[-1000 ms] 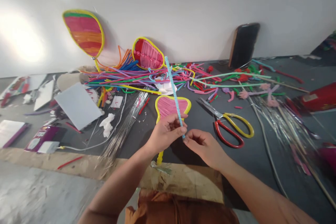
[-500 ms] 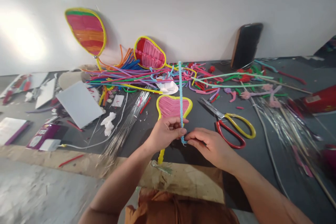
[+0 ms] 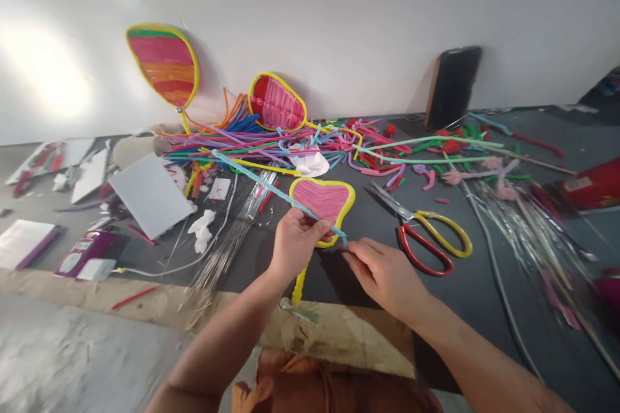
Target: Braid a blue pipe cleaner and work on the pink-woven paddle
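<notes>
Left hand [image 3: 299,240] and right hand [image 3: 387,277] pinch one light-blue fuzzy stem [image 3: 261,182].
It slants over one pink, yellow-rimmed panel [image 3: 322,196]; one pair of scissors [image 3: 405,212] lies right, two more yellow-rimmed panels [image 3: 167,64] [image 3: 279,104] stand at the wall [image 3: 349,26].

You've swung the light-blue stem [image 3: 261,182] from nearly upright to a long leftward slant. More of the yellow rim [image 3: 346,210] around the pink panel [image 3: 322,197] now shows beside your left hand [image 3: 299,242].
</notes>
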Demonstrator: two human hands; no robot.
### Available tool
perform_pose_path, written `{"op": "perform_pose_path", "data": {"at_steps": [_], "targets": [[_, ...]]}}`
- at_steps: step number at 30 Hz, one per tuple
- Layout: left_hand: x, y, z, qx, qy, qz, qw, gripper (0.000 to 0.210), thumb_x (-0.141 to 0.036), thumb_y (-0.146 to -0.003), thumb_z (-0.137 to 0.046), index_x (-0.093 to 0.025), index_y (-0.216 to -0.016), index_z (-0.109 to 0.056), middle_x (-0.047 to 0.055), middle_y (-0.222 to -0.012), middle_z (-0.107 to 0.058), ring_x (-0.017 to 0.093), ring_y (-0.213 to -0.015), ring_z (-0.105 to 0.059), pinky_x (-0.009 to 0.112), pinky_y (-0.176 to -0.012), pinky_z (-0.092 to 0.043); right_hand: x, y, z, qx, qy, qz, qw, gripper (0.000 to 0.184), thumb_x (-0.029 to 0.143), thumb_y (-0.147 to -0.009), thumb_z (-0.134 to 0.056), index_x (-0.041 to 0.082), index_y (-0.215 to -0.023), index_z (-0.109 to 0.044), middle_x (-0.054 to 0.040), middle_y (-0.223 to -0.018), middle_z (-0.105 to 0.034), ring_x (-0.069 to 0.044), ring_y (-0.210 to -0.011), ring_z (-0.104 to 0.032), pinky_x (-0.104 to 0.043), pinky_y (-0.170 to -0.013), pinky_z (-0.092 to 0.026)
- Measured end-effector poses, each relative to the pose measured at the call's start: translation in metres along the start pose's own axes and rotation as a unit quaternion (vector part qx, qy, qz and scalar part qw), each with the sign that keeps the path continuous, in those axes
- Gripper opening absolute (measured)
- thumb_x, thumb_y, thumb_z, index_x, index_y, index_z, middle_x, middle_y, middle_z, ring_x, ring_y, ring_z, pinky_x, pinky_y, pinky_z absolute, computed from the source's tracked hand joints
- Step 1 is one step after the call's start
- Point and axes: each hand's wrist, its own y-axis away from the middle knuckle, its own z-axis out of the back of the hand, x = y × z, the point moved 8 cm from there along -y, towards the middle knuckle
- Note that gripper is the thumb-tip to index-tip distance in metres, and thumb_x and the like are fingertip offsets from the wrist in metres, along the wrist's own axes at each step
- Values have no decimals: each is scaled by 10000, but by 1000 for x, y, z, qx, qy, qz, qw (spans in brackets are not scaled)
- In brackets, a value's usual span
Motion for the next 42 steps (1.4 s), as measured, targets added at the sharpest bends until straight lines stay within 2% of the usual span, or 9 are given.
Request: {"op": "perform_pose_path", "data": {"at_steps": [5, 7, 9, 12, 16, 22, 29, 37, 42], "targets": [[-1, 2, 3, 10, -190, -35, 981, 197, -315, -687, -729, -157, -732, -620, -2, -621, -672, 158, -611, -665, 248, -593, -538, -1, -2, 7, -8, 57, 14, 998, 232, 221, -940, -437, 168, -823, -630, -25, -671, -589, -141, -615, -577, -253, -578, -389], [-2, 3, 0, 33, -216, -35, 975, 175, -299, -683, -728, -159, -718, -628, 1, -617, -671, 154, -605, -657, 236, -575, -524, -4, -3, 14, -26, 51, 4, 998, 227, 230, -939, -447, 178, -829, -638, -24, -675, -608, -139, -620, -589, -249, -573, -389], [0, 4, -5, 66, -180, -13, 981, 190, -293, -662, -745, -156, -696, -617, -3, -591, -659, 144, -572, -647, 229, -555, -522, -11, -5, 20, -38, 17, -23, 999, 212, 240, -936, -456, 189, -843, -640, -27, -706, -637, -136, -634, -605, -242, -578, -403], [-1, 5, -13, 107, -54, 18, 993, 265, -319, -631, -781, -150, -701, -590, -14, -577, -641, 129, -539, -636, 240, -562, -545, -20, -7, 21, -28, -57, -74, 995, 193, 255, -934, -458, 202, -864, -629, -37, -769, -676, -145, -685, -633, -240, -622, -446], [-1, 2, -13, 92, 55, 40, 993, 323, -352, -630, -796, -138, -753, -588, -17, -604, -640, 106, -524, -622, 240, -559, -562, -19, -6, 11, 10, -98, -96, 990, 225, 278, -943, -431, 210, -836, -617, -40, -760, -681, -157, -677, -633, -253, -619, -457], [-8, -1, -1, 21, -14, -16, 1000, 295, -300, -627, -788, -147, -741, -563, -21, -612, -656, 144, -559, -662, 258, -572, -567, -7, -3, 1, 39, -50, -39, 997, 204, 227, -934, -425, 190, -828, -595, -40, -701, -625, -155, -644, -596, -255, -600, -426], [0, 0, 1, 50, -178, -30, 982, 164, -270, -693, -724, -166, -735, -604, -19, -596, -655, 147, -589, -656, 248, -596, -540, -12, -4, 11, -7, -21, -32, 999, 189, 197, -922, -433, 187, -880, -617, -50, -768, -669, -162, -705, -627, -265, -640, -448], [-3, 3, -16, 129, -24, 25, 991, 281, -279, -599, -798, -146, -704, -573, -23, -575, -627, 121, -517, -624, 243, -547, -542, -29, -6, 9, 24, -114, -125, 985, 204, 311, -930, -463, 216, -851, -625, -21, -766, -680, -154, -695, -628, -256, -634, -458], [-5, -2, -8, 77, 14, 9, 997, 315, -336, -618, -790, -148, -735, -566, -29, -592, -629, 123, -519, -626, 270, -561, -564, -20, -6, 4, 61, -137, -109, 983, 270, 323, -953, -408, 211, -833, -622, -19, -702, -643, -151, -652, -603, -251, -606, -445]]}}
